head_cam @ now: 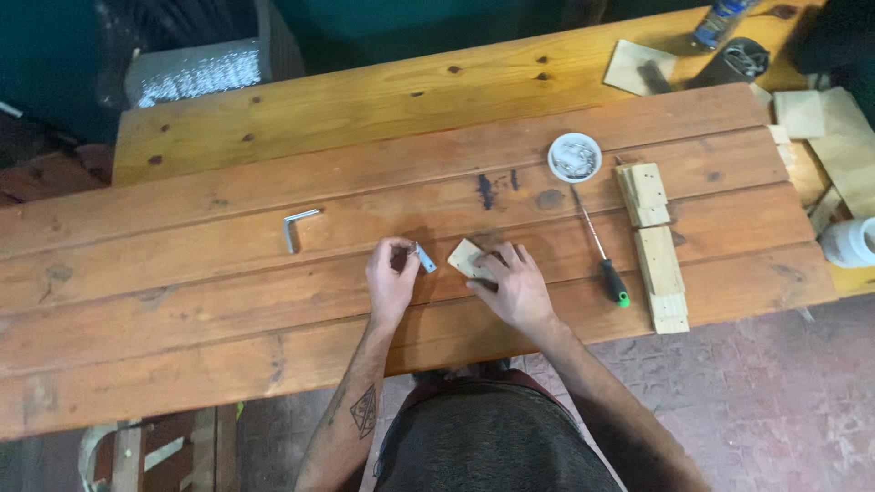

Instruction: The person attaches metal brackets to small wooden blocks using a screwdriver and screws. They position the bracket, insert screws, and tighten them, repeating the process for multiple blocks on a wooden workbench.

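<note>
From the head view, the left hand pinches a small metal bracket between its fingertips, just left of a small wooden block on the wooden table. The right hand lies flat on that block, pressing it down, grasping nothing. Farther left of the block lies a second metal angle bracket. To the block's right rest a green-handled screwdriver, a white dish of screws and stacked wood pieces.
</note>
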